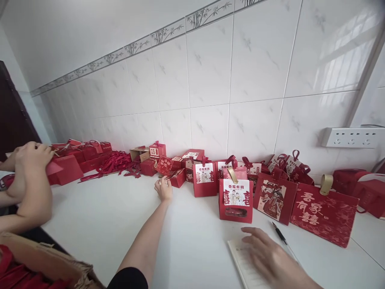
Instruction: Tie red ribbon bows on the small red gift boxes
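My left hand (164, 189) reaches out over the white table, its fingers curled at the lower edge of a small tilted red gift box (164, 165) with gold lettering. Another red box (177, 178) lies right beside those fingers. My right hand (267, 255), a little blurred, hovers above or rests on an open notebook (237, 261); its fingers are stretched out and hold nothing. A black pen (280, 233) lies just beyond it. In front of that hand stands a red gift box with a window (236, 200) and a gold loop on top.
Red gift bags (325, 214) and boxes line the tiled wall, with a heap of red ribbons (116, 162) farther left. A co-worker's hands (34, 156) are at a red box (64, 170). A cardboard carton (45, 253) stands at front left; a power strip (353, 137) is on the wall.
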The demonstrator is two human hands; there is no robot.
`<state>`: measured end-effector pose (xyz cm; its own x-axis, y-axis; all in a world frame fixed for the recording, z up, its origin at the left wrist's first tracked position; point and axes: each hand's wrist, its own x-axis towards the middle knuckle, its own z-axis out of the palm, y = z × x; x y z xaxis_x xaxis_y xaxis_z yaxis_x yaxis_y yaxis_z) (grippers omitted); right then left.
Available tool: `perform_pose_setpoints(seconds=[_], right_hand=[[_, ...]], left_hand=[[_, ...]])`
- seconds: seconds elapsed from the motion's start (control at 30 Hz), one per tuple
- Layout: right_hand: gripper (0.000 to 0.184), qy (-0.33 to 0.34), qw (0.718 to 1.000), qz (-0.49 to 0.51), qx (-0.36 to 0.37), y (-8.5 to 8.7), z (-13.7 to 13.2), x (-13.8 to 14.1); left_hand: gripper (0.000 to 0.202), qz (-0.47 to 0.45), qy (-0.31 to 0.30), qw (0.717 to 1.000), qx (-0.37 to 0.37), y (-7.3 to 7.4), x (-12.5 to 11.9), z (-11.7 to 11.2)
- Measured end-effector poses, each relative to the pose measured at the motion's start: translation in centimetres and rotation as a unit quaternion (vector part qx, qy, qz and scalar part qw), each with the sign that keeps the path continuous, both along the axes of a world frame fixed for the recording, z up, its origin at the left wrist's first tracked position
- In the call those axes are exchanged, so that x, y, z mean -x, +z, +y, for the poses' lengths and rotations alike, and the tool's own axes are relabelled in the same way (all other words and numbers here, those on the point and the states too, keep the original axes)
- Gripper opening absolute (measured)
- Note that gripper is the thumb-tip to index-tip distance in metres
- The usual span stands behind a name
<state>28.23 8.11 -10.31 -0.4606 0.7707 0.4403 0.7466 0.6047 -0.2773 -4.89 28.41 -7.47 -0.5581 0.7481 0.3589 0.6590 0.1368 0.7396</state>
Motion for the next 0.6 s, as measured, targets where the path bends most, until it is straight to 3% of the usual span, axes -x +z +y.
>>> perform_pose_setpoints(seconds=[0.13,0.37,0.47,0.6], right_hand=[[0.031,-0.009,0.996,-0.058,0.074,0.2,0.9,1.9],[0.028,-0.003,0.992,-0.025,0.126,0.4,1.6,1.9],[0.025,-0.002,0.991,-0.009,0.132,0.5,1.6,1.9],[0.023,0.007,0.993,0.010,0.120,0.8,1.6,2.0]], left_hand=[[0.033,0.052,-0.038,0.998,0.015,0.8,0.2,3.0],[0.035,0.069,-0.051,0.991,0.098,2.8,0.9,7.1],[0.039,0.089,-0.051,0.992,0.080,4.8,1.6,6.9],[0.031,0.116,-0.036,0.993,0.017,9.3,3.3,5.4]])
